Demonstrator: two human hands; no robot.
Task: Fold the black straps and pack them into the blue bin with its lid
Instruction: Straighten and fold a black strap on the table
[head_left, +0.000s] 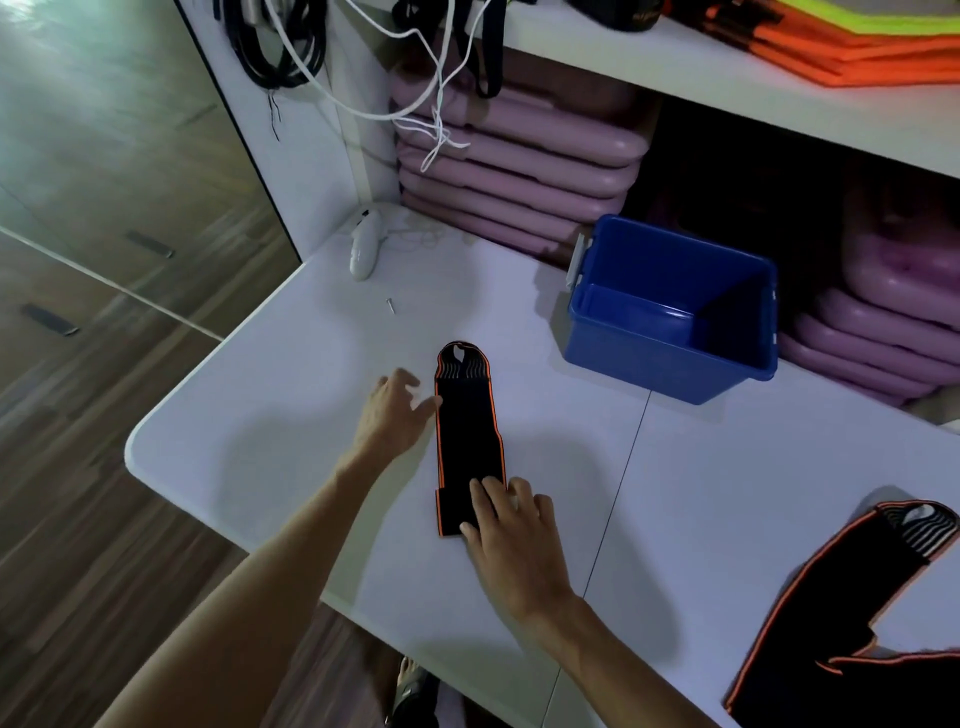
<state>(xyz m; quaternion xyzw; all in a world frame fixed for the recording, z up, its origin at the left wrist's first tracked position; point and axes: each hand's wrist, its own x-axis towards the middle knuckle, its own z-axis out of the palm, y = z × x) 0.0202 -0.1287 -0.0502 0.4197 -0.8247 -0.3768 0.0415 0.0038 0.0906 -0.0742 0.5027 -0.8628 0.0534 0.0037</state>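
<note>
A folded black strap with orange edging (467, 431) lies lengthwise on the white table (291, 395), its looped end pointing away from me. My left hand (395, 410) rests beside its upper left edge, fingers spread and just touching it. The fingers of my right hand (506, 525) press flat on the strap's near end. Both hands hold nothing. The blue bin (670, 312) stands open to the right of the strap's far end, with nothing visible inside. No lid is in view. More black straps (852, 613) lie at the table's right edge.
Stacks of pink pads (514, 166) fill the shelf behind the bin. A white handheld device (363, 249) and a small screw (390, 305) lie at the back left of the table. Cables (431, 104) hang above. Orange vests (852, 47) sit on the upper shelf. Wooden floor lies left.
</note>
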